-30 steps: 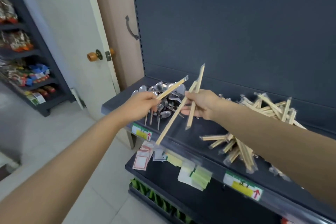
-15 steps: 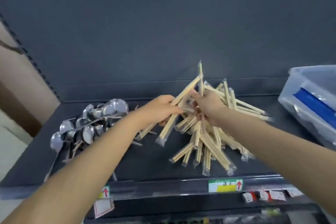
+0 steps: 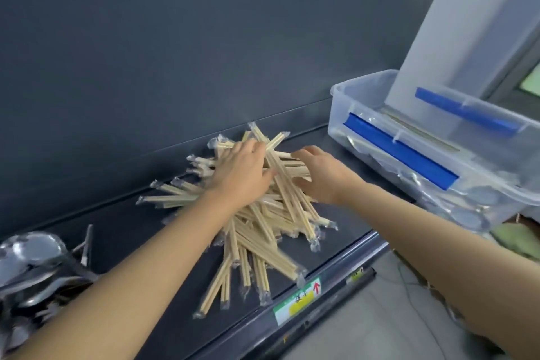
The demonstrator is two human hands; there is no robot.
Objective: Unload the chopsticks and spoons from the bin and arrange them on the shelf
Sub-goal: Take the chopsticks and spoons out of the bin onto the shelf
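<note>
Chopsticks [image 3: 263, 231] heaped on the dark shelf [image 3: 128, 231], both hands on the pile.
Left hand [image 3: 242, 177] presses flat, fingers apart; right hand [image 3: 324, 177] lays fingers over some sticks, grip unclear. Clear bin [image 3: 339, 117] stands just right; spoons [image 3: 32, 254] lie far left.

Head-worn camera looks forward and down, close above the shelf [image 3: 125, 231].
</note>
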